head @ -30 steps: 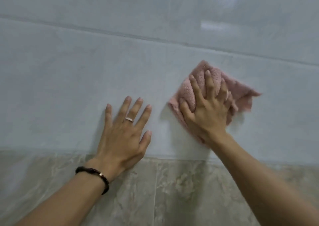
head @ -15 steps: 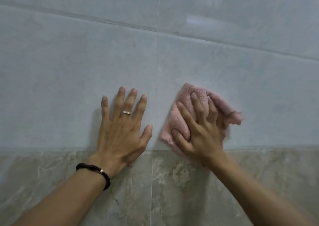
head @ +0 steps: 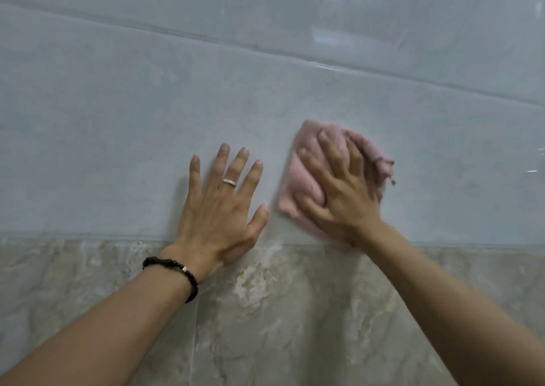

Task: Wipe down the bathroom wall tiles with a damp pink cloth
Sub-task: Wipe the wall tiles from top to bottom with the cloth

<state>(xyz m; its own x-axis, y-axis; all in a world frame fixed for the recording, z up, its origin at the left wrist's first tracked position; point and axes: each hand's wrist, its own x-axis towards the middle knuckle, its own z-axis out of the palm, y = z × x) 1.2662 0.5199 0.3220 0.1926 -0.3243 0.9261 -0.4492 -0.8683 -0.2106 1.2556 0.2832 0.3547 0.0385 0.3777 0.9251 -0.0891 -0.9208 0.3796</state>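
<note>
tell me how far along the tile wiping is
Done: cannot tell; no clear wiped patch shows. In hand: the right hand presses the crumpled pink terry cloth on the pale grey wall tile; the left hand braces flat. Left: probably the beige marbled tiles below.

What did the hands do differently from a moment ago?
The right hand slid the pink cloth leftward along the wall, nearer the left hand, and the cloth bunched up under it. The left hand stayed flat on the tiles.
</note>
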